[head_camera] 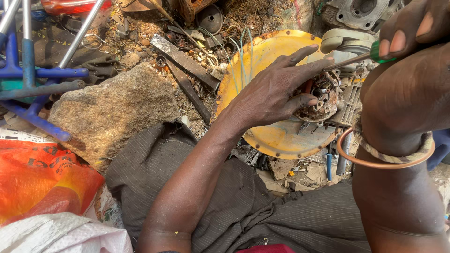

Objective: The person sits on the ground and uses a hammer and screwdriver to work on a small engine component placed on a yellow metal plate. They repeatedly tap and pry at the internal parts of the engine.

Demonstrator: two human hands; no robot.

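The step in hand looks like prying or unscrewing inside a rusty motor part, and it probably goes best with the tool tip seated square and the part kept pinned so it cannot twist.

The big grey rock (112, 110) at left is rough, angular and dusty. To its right lies the round yellow metal cover (272, 136), a dished plate with chipped paint and rust spots along its rim, set on the littered ground just beyond the person's knees in dark ribbed cloth. Near left, an orange plastic bag (37, 180) is glossy and crumpled; far left stands a blue tube frame (33, 75).

On the right side of the cover sits the rusty round motor part (321, 98), brown and pitted, with small wound pieces inside, against a pale grey cast housing (349, 96).

The left hand (274, 91) lies spread on the part, fingers apart, pressing it down rather than gripping. The right hand (412, 33), far right, is closed on the green-handled screwdriver (356, 58), whose thin steel shaft slants down to the part's upper edge. A copper bangle and a woven band ring the right wrist.

Flat dark steel bars (185, 61) lie among gravel farther off.
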